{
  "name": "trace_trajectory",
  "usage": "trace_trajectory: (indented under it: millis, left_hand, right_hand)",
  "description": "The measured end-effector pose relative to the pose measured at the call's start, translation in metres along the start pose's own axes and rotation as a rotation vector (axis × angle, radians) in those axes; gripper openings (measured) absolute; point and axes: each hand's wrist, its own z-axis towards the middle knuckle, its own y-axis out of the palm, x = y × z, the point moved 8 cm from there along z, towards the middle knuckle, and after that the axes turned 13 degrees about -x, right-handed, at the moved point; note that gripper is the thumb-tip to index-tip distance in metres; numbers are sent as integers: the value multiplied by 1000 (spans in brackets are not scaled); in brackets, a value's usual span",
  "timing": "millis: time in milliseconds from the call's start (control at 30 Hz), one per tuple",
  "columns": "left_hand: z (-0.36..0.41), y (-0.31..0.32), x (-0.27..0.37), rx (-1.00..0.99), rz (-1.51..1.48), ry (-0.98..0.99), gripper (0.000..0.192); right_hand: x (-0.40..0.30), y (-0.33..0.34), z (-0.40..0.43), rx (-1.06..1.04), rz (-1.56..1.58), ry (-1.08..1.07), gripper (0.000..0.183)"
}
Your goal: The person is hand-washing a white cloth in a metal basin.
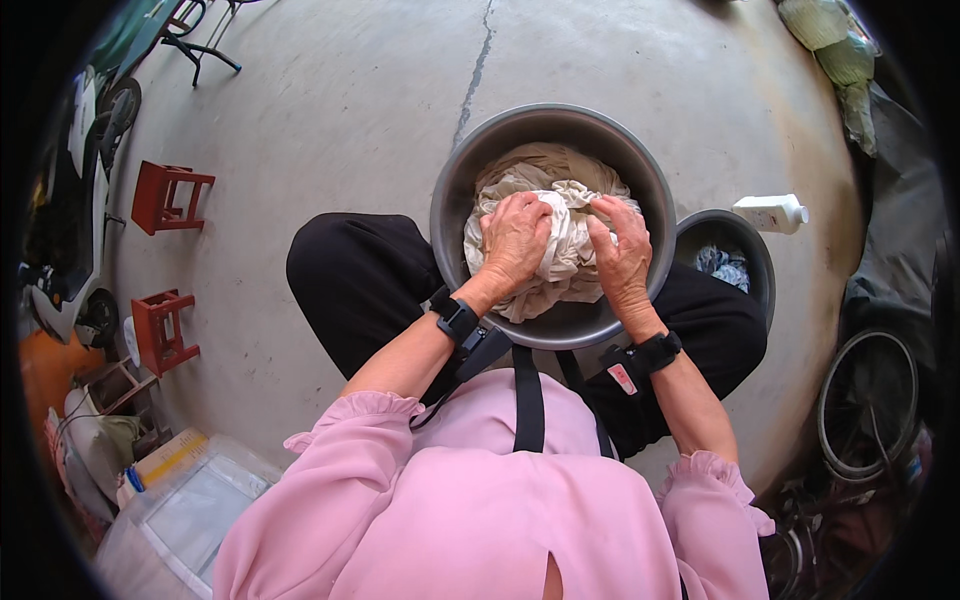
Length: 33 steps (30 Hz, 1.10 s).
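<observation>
A bundle of wet-looking off-white cloth (pixel 566 255) lies crumpled in a wide grey metal basin (pixel 551 118) between my knees. My left hand (pixel 519 232) is on the left part of the bundle, its fingers curled over a whiter fold. At the right side of the cloth is my right hand (pixel 624 240), thumb and fingers apart around a raised fold; whether its fingertips press on the fabric is hard to tell. The cloth under both palms is hidden.
Right of the basin stands a smaller dark basin (pixel 763 262) with blue-and-white cloth (pixel 724 268) inside. A white plastic bottle (pixel 772 214) is beside it. Red wooden stools (pixel 161 199) and a scooter (pixel 82 217) are at left, a bicycle wheel (pixel 868 405) at right.
</observation>
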Motion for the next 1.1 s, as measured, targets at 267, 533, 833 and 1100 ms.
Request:
trace_trajectory:
  millis: [267, 533, 833, 1100]
  left_hand:
    - [-3, 19, -31, 169, 123, -65, 14]
    - [51, 17, -54, 192, 126, -187, 14]
    - [24, 26, -82, -155, -668, -479, 41]
    - [-29, 29, -35, 139, 156, -156, 23]
  right_hand:
    - [18, 82, 16, -96, -341, 23, 33]
    - [48, 97, 76, -179, -381, 168, 29]
    - [7, 61, 38, -185, -55, -21, 29]
    - [14, 90, -5, 41, -215, -75, 19]
